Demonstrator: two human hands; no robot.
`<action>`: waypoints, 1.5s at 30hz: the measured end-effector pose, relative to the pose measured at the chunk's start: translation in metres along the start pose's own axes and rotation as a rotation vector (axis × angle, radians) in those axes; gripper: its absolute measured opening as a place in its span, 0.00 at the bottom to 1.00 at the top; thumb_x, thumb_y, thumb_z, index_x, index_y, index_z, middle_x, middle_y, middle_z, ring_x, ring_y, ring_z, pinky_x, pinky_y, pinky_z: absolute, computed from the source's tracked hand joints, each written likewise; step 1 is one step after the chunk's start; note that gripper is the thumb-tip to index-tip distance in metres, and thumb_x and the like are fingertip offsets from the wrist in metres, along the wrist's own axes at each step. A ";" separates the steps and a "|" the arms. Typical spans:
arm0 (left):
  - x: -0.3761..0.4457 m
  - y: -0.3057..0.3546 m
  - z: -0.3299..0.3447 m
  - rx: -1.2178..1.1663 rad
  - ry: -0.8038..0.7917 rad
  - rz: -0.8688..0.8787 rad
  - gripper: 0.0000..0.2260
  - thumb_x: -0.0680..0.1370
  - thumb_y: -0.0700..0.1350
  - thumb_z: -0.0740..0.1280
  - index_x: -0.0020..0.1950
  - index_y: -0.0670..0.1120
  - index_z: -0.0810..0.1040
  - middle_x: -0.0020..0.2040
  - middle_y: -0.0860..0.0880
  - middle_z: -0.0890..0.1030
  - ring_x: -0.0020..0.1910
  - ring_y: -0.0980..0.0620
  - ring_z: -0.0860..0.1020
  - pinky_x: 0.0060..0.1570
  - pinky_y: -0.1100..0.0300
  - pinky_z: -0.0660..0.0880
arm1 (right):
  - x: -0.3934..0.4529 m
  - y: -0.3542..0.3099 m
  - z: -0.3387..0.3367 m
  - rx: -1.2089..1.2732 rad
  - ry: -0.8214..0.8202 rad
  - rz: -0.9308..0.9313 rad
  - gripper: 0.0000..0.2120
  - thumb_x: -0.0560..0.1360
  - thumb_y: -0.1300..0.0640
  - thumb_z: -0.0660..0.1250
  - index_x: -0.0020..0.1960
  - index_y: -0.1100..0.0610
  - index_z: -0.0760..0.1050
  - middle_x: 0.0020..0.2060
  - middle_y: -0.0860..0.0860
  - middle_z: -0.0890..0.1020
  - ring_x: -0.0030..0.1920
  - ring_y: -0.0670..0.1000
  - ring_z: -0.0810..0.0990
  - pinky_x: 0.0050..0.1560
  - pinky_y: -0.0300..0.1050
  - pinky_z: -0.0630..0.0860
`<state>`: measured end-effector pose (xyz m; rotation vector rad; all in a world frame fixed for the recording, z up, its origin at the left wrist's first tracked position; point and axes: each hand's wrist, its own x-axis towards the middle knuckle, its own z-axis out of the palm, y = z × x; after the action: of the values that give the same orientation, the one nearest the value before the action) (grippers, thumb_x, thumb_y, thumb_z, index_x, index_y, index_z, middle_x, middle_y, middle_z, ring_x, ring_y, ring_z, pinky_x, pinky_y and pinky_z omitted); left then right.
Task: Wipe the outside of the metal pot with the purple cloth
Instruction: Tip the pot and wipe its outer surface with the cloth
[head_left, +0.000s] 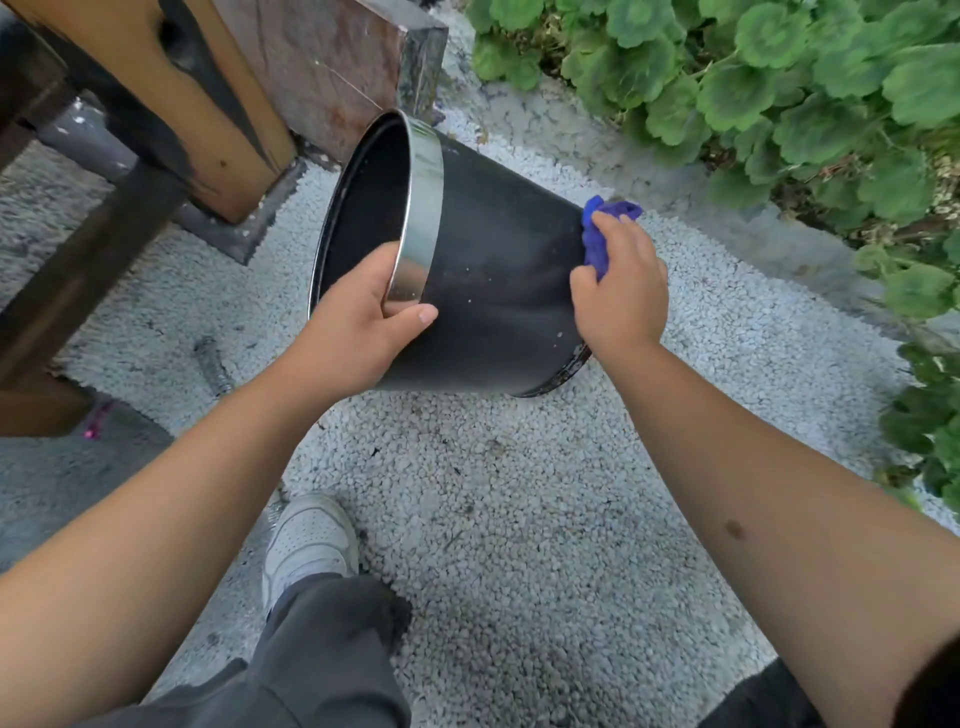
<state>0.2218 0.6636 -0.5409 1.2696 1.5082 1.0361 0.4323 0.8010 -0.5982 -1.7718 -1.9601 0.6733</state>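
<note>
A black metal pot (498, 270) with a shiny silver rim band lies tipped on its side, mouth facing left, its base resting on the gravel. My left hand (358, 322) grips the rim, thumb on the outside band and fingers inside. My right hand (621, 291) is closed on a bunched purple cloth (600, 228) and presses it against the pot's base edge on the right. Most of the cloth is hidden under my fingers.
White gravel ground (519, 519) surrounds the pot. A wooden post (208, 114) and a stone block (332, 57) stand behind on the left. Green leafy plants (779, 88) line the right side behind a concrete edge. My white shoe (306, 540) is below the pot.
</note>
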 end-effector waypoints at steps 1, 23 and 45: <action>-0.002 -0.001 0.001 0.017 -0.011 0.004 0.17 0.80 0.31 0.60 0.59 0.52 0.72 0.32 0.63 0.76 0.30 0.72 0.76 0.33 0.81 0.68 | 0.003 0.003 -0.003 0.017 -0.011 0.026 0.28 0.73 0.57 0.62 0.72 0.48 0.69 0.73 0.49 0.70 0.69 0.56 0.70 0.65 0.48 0.67; -0.015 -0.008 -0.001 0.060 -0.004 -0.001 0.16 0.81 0.31 0.60 0.61 0.50 0.71 0.32 0.71 0.77 0.27 0.74 0.73 0.30 0.82 0.65 | -0.002 -0.078 -0.016 -0.410 -0.042 -0.307 0.25 0.71 0.60 0.59 0.67 0.48 0.70 0.70 0.47 0.72 0.60 0.63 0.70 0.51 0.55 0.74; 0.009 0.001 0.004 0.113 0.257 -0.112 0.09 0.73 0.42 0.69 0.53 0.47 0.79 0.42 0.47 0.84 0.36 0.56 0.78 0.40 0.54 0.79 | -0.054 -0.101 0.000 -0.002 0.190 -0.483 0.26 0.68 0.53 0.65 0.67 0.54 0.73 0.65 0.54 0.75 0.57 0.59 0.76 0.45 0.46 0.75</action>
<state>0.2253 0.6724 -0.5420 1.1465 1.8344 1.0845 0.3580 0.7396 -0.5361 -1.2327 -2.1338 0.3250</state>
